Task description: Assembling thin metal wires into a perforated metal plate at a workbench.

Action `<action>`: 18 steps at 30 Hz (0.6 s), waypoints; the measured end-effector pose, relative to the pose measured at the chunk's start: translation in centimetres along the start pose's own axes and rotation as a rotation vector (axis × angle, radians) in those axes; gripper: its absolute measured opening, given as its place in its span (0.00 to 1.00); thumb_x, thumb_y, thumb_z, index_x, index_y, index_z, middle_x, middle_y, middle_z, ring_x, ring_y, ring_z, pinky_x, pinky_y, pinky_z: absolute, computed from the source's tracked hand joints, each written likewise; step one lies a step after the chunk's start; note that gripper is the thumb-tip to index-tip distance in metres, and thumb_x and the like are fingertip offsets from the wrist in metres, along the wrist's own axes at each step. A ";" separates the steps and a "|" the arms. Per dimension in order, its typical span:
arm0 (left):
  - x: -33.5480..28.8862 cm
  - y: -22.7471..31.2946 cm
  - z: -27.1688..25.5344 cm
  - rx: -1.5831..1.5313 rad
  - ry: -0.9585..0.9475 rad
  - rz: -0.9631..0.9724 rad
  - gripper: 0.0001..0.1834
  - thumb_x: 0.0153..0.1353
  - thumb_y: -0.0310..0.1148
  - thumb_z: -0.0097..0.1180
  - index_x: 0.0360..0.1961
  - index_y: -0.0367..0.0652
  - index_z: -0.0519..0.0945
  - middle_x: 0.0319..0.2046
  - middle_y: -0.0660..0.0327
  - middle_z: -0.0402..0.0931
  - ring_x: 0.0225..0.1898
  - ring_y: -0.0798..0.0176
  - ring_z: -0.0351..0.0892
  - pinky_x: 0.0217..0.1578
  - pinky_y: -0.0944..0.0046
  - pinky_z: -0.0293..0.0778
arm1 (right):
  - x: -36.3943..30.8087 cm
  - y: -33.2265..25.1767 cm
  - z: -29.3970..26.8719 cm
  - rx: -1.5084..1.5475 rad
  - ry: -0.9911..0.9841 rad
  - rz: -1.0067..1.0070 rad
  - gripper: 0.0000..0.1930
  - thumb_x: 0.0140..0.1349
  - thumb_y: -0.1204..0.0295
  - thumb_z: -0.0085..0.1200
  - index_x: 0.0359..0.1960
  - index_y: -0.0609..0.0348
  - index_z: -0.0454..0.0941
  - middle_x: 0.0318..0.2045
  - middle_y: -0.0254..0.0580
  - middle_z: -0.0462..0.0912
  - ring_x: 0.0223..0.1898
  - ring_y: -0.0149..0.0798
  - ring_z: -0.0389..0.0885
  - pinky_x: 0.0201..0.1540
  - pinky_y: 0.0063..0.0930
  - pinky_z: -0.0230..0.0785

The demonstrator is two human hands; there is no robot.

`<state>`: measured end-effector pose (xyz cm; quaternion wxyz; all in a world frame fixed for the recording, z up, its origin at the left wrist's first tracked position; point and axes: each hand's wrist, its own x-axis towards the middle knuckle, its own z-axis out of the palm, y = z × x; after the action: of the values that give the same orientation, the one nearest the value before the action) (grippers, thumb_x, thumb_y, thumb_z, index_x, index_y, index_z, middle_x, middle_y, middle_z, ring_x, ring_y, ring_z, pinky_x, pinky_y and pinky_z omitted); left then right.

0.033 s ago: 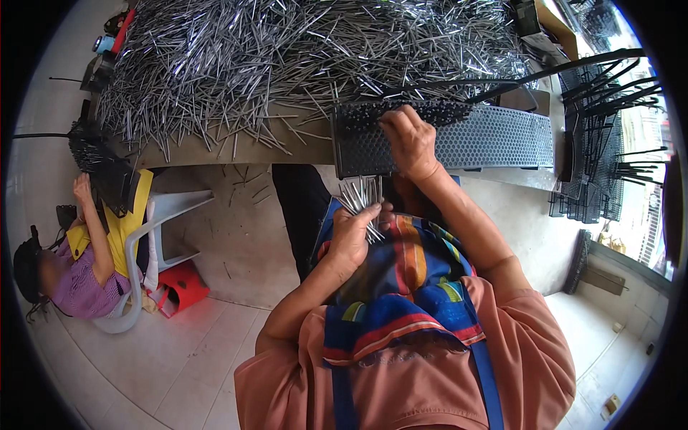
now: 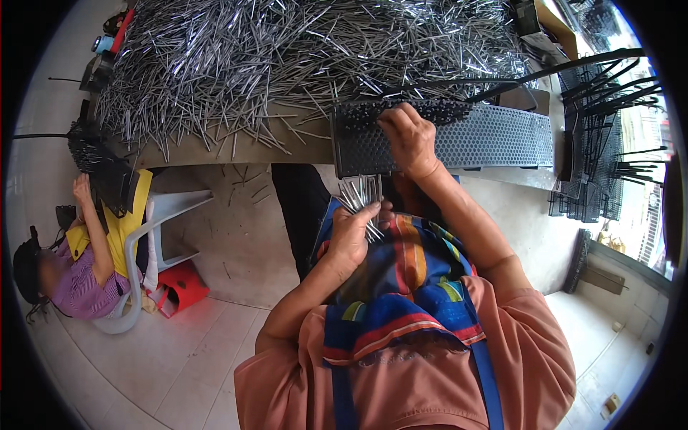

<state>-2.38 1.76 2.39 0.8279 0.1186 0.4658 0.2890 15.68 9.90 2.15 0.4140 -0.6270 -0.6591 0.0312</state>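
Head view: left hand [image 2: 352, 233] low over the lap, grip clamped round a bundle of thin metal pins [image 2: 362, 197], tips fanning upward toward the tabletop edge. Right hand [image 2: 407, 136] up on the perforated grey tray [image 2: 494, 136], fingers pinched together at its near-left part; whether a single pin sits between the fingertips cannot be told, too small and hidden by the knuckles. Left section of the tray already bristling with dark upright pins [image 2: 373, 115], right section showing bare holes. Beyond the tray, a great loose heap of silvery pins [image 2: 287, 57] spread across the tabletop [image 2: 236, 150], some hanging over its near edge. To the far right, dark racks [image 2: 602, 143] with long rods sticking out. Multicoloured striped apron [image 2: 408, 287] across the lap, over an orange shirt. Off to the left, another person [image 2: 79, 272] seated on a white plastic chair [image 2: 150, 236], a red stool [image 2: 183, 287] beside it on the tiled floor.

Step in hand, by the look of it: loading pins one at a time from the held bundle into the tray's holes. Roughly a third filled, judging by the dark patch. Next move likely calls for drawing one pin out of the bundle, lining it upright over the nearest empty hole beside the filled rows, and pressing straight down without knocking neighbours
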 end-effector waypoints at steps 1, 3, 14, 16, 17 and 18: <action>0.2 0.1 0.0 -0.001 -0.001 -0.005 0.08 0.62 0.23 0.56 0.43 0.37 0.81 0.34 0.55 0.84 0.30 0.61 0.84 0.31 0.63 0.80 | 0.2 0.0 0.1 -0.003 -0.003 0.003 0.03 0.56 0.73 0.62 0.30 0.54 0.80 0.26 0.39 0.77 0.25 0.48 0.80 0.26 0.37 0.71; 0.5 0.2 0.1 -0.019 0.013 -0.015 0.08 0.62 0.23 0.57 0.43 0.37 0.81 0.34 0.55 0.84 0.30 0.61 0.84 0.30 0.63 0.80 | 0.7 -0.4 0.5 -0.042 -0.118 -0.080 0.03 0.55 0.72 0.63 0.29 0.54 0.80 0.25 0.38 0.77 0.24 0.47 0.80 0.25 0.37 0.71; 3.1 0.3 0.8 -0.159 0.019 0.033 0.08 0.60 0.21 0.60 0.41 0.37 0.80 0.34 0.52 0.84 0.31 0.59 0.84 0.31 0.61 0.81 | 1.9 0.3 0.9 -0.058 -0.274 -0.203 0.05 0.52 0.70 0.64 0.29 0.53 0.82 0.23 0.36 0.77 0.25 0.46 0.81 0.25 0.38 0.73; 2.9 0.4 0.9 -0.167 0.030 0.026 0.08 0.60 0.21 0.60 0.41 0.37 0.80 0.34 0.52 0.84 0.31 0.59 0.84 0.32 0.61 0.81 | 1.9 -0.2 0.5 -0.078 -0.294 -0.205 0.06 0.52 0.69 0.65 0.30 0.54 0.82 0.24 0.37 0.77 0.25 0.46 0.81 0.26 0.37 0.73; 3.0 0.5 1.0 -0.178 0.039 0.028 0.09 0.60 0.21 0.60 0.42 0.36 0.80 0.34 0.52 0.84 0.32 0.58 0.84 0.33 0.60 0.81 | 2.0 -0.5 0.3 -0.097 -0.311 -0.215 0.07 0.52 0.69 0.65 0.30 0.56 0.83 0.24 0.38 0.77 0.25 0.46 0.81 0.26 0.36 0.74; 3.2 0.5 0.9 -0.179 0.040 0.028 0.09 0.60 0.21 0.60 0.42 0.36 0.80 0.34 0.52 0.84 0.32 0.58 0.84 0.33 0.60 0.81 | 1.8 -0.8 -0.3 -0.096 -0.312 -0.216 0.07 0.52 0.69 0.65 0.30 0.56 0.83 0.24 0.38 0.77 0.25 0.46 0.81 0.26 0.36 0.74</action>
<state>-0.52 4.16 0.88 0.8216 0.0450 0.4529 0.3433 15.49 11.15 3.75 0.2775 -0.5593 -0.7794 0.0519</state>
